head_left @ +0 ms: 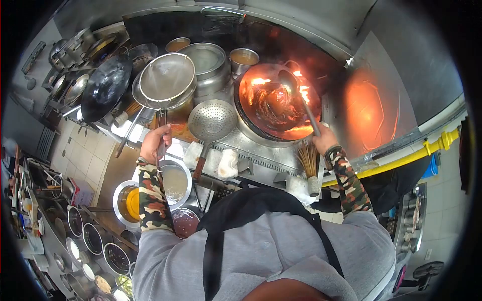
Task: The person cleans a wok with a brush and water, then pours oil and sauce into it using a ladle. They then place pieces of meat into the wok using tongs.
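My left hand (156, 144) is closed around the handle of a round fine-mesh strainer (167, 78), which is held over the pots left of the wok. In my right hand (326, 139) is the handle of a long ladle (307, 109). The ladle's bowl is inside the wok (244, 116), near its far side. Flames (304, 93) rise within the wok around a dark, glossy food or sauce (275, 103) whose kind I cannot make out. A perforated skimmer (213, 120) with a wooden handle lies between my hands, touched by neither.
A bamboo brush (308, 158) leans at the stove's front right. Behind stand a large metal pot (205, 59) and a small pot of brown liquid (244, 57). Another wok (106, 88) rests at left. Bowls, including one with yellow liquid (132, 202), sit below my left arm. A yellow pipe (401, 156) runs along the right.
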### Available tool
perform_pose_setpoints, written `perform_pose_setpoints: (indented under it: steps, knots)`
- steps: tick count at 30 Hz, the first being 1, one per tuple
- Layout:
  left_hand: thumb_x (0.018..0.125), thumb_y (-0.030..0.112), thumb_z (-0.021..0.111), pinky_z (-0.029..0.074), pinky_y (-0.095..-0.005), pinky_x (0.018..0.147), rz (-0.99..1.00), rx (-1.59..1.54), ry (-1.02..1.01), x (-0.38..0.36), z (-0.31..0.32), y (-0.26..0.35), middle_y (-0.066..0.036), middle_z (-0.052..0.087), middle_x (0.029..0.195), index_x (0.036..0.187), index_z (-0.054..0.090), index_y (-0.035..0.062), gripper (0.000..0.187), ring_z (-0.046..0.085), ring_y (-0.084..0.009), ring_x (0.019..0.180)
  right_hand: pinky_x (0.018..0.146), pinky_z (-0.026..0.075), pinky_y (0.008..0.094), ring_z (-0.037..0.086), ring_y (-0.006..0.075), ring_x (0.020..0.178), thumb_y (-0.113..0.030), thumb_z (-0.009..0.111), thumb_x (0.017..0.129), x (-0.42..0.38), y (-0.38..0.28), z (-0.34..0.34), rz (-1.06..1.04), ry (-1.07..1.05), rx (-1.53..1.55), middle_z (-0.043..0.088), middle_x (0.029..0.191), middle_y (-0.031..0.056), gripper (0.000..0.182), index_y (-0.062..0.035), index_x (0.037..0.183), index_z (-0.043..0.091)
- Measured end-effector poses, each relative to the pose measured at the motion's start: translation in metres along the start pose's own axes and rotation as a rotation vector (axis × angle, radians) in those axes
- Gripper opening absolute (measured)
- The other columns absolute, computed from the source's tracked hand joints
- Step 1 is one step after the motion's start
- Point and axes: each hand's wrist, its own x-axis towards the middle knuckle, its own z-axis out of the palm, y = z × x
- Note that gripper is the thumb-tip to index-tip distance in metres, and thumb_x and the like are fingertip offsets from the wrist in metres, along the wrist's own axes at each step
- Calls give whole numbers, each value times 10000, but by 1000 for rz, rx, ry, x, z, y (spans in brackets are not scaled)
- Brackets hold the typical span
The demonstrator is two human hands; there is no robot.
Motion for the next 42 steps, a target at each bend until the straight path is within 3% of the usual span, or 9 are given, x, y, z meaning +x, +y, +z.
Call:
perform_pose_setpoints:
  steps: [3,5,8,10,15,18,23,25,42]
  knots:
    - [853,60,580,365,-213,447,115,104,51,-20,18,13,4,460,645,866,501,42,82,428,-75,513,792,491,445,612,400,927,-141,559,727,18,-61,-32,243,-145,-82,616,945,286,579,-63,1290,454]
    - [848,52,568,363,-214,453,183,145,-34,-29,30,27,10,447,617,863,503,41,67,429,-79,510,610,518,417,645,336,697,-119,553,762,36,-89,-35,38,-106,-141,636,846,202,565,-78,1312,432]
    - [852,61,554,358,-216,467,237,169,-19,-37,40,51,17,435,596,858,504,46,52,429,-87,504,330,317,232,364,49,413,-70,505,870,78,-123,-20,531,-560,1250,430,645,-34,189,-104,1055,501]
    - [852,74,558,361,-228,475,216,159,-49,-44,46,65,14,439,592,843,509,52,54,431,-95,501,327,284,224,346,33,411,-65,496,882,102,-150,-2,552,-785,1540,431,666,-31,137,-111,996,436]
    - [828,84,591,376,-251,476,322,231,-5,-52,39,77,5,461,581,783,522,49,90,450,-107,495,378,423,285,509,117,433,-93,573,793,133,-239,69,226,-661,760,577,700,43,289,-20,1072,586]
    - [797,73,612,389,-276,462,414,397,124,-54,25,75,-35,488,545,701,520,24,142,480,-145,450,396,400,293,542,144,491,-102,599,736,176,-226,174,-416,-254,309,602,693,90,418,7,1140,606]
    - [786,57,613,398,-270,456,416,397,133,-69,12,73,-26,484,553,704,518,24,130,478,-132,458,376,407,269,521,127,453,-139,516,827,184,-294,146,204,-881,485,579,644,61,170,11,833,594]
    - [784,38,604,402,-256,455,386,264,121,-69,8,75,-12,479,579,757,520,12,92,468,-115,472,355,386,230,458,86,397,-161,420,881,197,-286,149,806,-1504,1407,469,519,-12,227,-87,671,468]
    - [831,57,566,372,-204,473,286,210,85,-43,10,68,8,458,701,931,490,22,131,430,-68,542,328,332,173,407,17,421,-101,441,889,140,-223,58,940,-1420,1875,425,625,-48,161,-6,1019,431]
